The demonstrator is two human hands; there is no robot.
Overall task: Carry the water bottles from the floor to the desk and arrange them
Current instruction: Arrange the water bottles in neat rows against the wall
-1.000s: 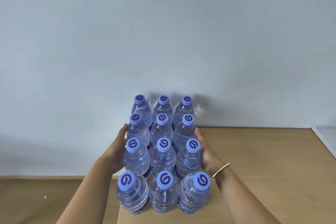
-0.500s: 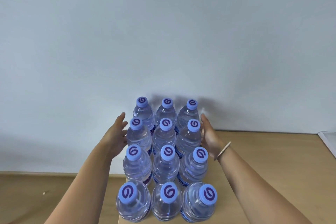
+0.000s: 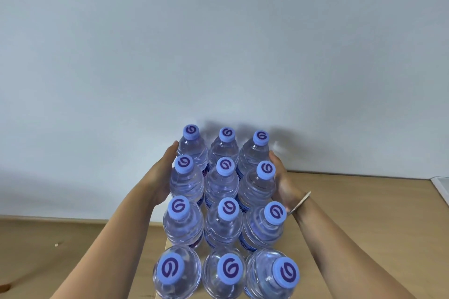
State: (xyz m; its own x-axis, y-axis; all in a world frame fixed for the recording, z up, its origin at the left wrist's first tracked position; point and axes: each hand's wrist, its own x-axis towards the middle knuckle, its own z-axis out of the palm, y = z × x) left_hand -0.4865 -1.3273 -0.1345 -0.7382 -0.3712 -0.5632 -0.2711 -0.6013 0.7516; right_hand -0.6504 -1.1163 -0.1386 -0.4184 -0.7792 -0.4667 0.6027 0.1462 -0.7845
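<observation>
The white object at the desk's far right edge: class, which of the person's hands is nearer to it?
Right. The right hand presses the bottle block's right side, towards the white object; the left hand is on the block's far side.

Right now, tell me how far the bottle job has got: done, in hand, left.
Done: twelve water bottles stand upright on the desk in four rows of three, blue caps up.
In hand: the left hand and right hand press flat against the sides of the far rows, squaring the block.
Left: probably only letting go. The floor that shows holds no bottles, though part is hidden.
</observation>
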